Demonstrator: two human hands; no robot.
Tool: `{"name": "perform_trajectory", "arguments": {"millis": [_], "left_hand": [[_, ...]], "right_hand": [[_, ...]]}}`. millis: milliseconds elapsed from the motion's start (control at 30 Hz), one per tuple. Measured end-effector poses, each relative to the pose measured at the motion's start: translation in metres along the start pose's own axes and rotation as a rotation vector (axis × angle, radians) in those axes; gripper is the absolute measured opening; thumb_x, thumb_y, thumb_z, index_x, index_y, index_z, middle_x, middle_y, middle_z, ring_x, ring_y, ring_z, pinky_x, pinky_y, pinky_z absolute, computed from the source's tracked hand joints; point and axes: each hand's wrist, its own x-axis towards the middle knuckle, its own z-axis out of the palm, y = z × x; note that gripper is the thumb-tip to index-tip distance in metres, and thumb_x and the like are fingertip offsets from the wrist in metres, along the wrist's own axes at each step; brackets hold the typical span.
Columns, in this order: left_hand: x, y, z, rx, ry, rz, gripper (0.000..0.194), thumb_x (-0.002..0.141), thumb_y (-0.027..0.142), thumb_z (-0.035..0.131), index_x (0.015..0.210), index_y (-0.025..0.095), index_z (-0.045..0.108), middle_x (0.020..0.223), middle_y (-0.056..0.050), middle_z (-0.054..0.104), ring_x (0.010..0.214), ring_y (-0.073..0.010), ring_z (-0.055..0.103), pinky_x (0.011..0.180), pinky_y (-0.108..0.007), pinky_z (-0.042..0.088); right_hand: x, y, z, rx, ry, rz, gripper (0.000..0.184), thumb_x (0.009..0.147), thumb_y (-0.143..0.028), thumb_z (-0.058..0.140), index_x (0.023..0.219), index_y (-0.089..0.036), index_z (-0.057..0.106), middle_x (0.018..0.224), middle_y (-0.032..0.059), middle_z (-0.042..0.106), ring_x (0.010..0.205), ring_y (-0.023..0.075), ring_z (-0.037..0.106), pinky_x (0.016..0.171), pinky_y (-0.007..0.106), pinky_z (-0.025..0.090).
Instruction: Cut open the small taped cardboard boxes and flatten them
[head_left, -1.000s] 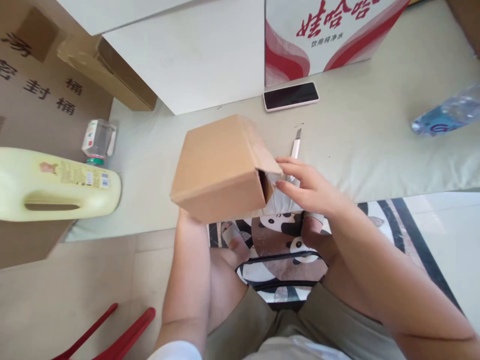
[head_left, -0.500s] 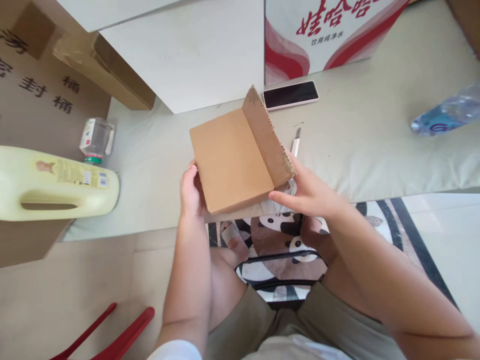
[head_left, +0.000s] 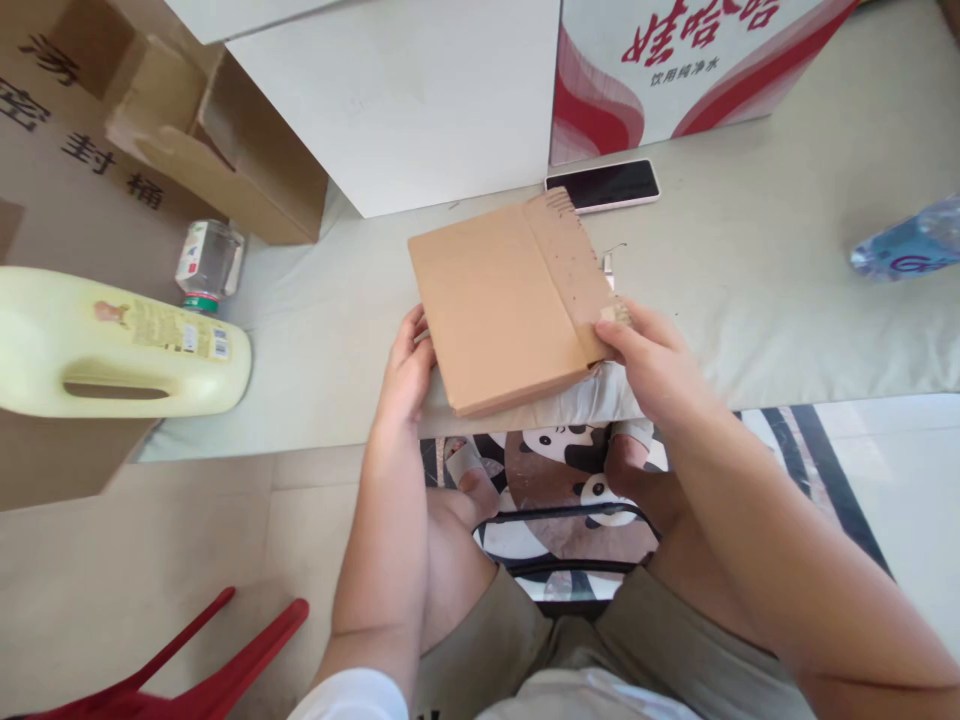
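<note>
A small brown cardboard box is held between my two hands over the cloth-covered bench, with a serrated flap along its right side. My left hand grips the box's left side, its fingers partly hidden behind it. At the lower right corner, my right hand pinches the flap's end, where a torn, paler bit of cardboard shows near the fingertips. Just behind the flap's right edge lies a box cutter, mostly covered by the box and hand.
Behind the box stand a white carton and a red-and-white water carton. A phone lies against them. To the left are a yellow jug and a small clear bottle; a water bottle lies at right.
The flap, which stood up before, now lies nearly flat, level with the box's top. My right hand has shifted up onto the flap's end. The view has moved slightly.
</note>
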Motion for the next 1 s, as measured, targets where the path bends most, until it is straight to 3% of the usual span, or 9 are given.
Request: {"name": "perform_trajectory", "arguments": {"millis": [133,300,500,600,767,867,933,1000], "left_hand": [[0.000,-0.003,-0.005,0.012,-0.028,0.007,0.069,0.074,0.035,0.082,0.138,0.032,0.055,0.131,-0.010,0.062,0.116,-0.0287,0.067,0.111,-0.053,0.046],[-0.003,0.004,0.000,-0.114,-0.049,-0.086,0.066,0.074,0.033,0.083,0.134,0.036,0.054,0.122,-0.008,0.063,0.115,-0.0284,0.067,0.100,-0.052,0.054],[-0.007,0.009,0.007,-0.172,-0.070,-0.138,0.064,0.071,0.023,0.082,0.129,0.035,0.055,0.113,-0.005,0.065,0.099,-0.0235,0.070,0.087,-0.046,0.060],[-0.007,0.010,0.008,-0.186,-0.036,-0.156,0.060,0.071,0.015,0.075,0.126,0.033,0.057,0.101,-0.002,0.066,0.083,-0.0179,0.069,0.080,-0.040,0.060],[-0.005,0.013,0.003,-0.279,0.054,-0.113,0.044,0.070,0.018,0.066,0.114,0.028,0.064,0.077,0.002,0.064,0.056,-0.0114,0.058,0.058,-0.025,0.054],[-0.002,0.011,-0.001,-0.260,0.102,-0.079,0.041,0.067,0.019,0.066,0.107,0.025,0.064,0.083,0.000,0.068,0.067,-0.0157,0.066,0.064,-0.028,0.057],[0.000,0.006,-0.002,-0.178,0.101,-0.011,0.046,0.064,0.016,0.070,0.109,0.025,0.063,0.101,-0.004,0.071,0.092,-0.0223,0.071,0.085,-0.036,0.059],[0.002,0.000,-0.002,-0.085,0.075,0.079,0.057,0.061,0.013,0.077,0.114,0.025,0.060,0.124,-0.007,0.066,0.115,-0.0283,0.066,0.104,-0.043,0.052]], "right_hand": [[0.007,0.006,-0.004,0.092,0.108,0.079,0.018,0.073,-0.038,0.069,0.085,-0.025,0.067,0.095,0.0036,0.073,0.093,0.0250,0.069,0.073,0.038,0.059],[0.011,0.006,-0.004,0.154,0.186,0.099,0.019,0.065,-0.037,0.071,0.075,-0.025,0.060,0.080,0.0029,0.066,0.074,0.0188,0.063,0.054,0.030,0.049],[0.011,0.002,-0.002,0.216,0.217,0.141,0.023,0.057,-0.033,0.074,0.066,-0.023,0.056,0.073,0.0006,0.059,0.068,0.0151,0.057,0.049,0.027,0.044],[0.011,0.002,-0.004,0.206,0.203,0.134,0.021,0.058,-0.033,0.074,0.070,-0.022,0.061,0.074,0.0007,0.057,0.066,0.0141,0.055,0.050,0.027,0.044],[0.015,0.005,-0.011,0.231,0.213,0.143,0.022,0.058,-0.030,0.073,0.070,-0.024,0.055,0.072,-0.0009,0.053,0.062,0.0128,0.050,0.047,0.026,0.039],[0.019,0.008,-0.015,0.248,0.198,0.117,0.023,0.060,-0.029,0.072,0.070,-0.023,0.052,0.070,-0.0021,0.049,0.060,0.0122,0.048,0.046,0.026,0.035],[0.020,0.010,-0.017,0.232,0.183,0.101,0.023,0.062,-0.030,0.071,0.070,-0.023,0.051,0.069,-0.0024,0.047,0.059,0.0124,0.048,0.046,0.026,0.036],[0.020,0.010,-0.016,0.207,0.186,0.098,0.024,0.062,-0.031,0.072,0.069,-0.024,0.050,0.069,-0.0024,0.047,0.059,0.0128,0.049,0.047,0.027,0.038]]}}
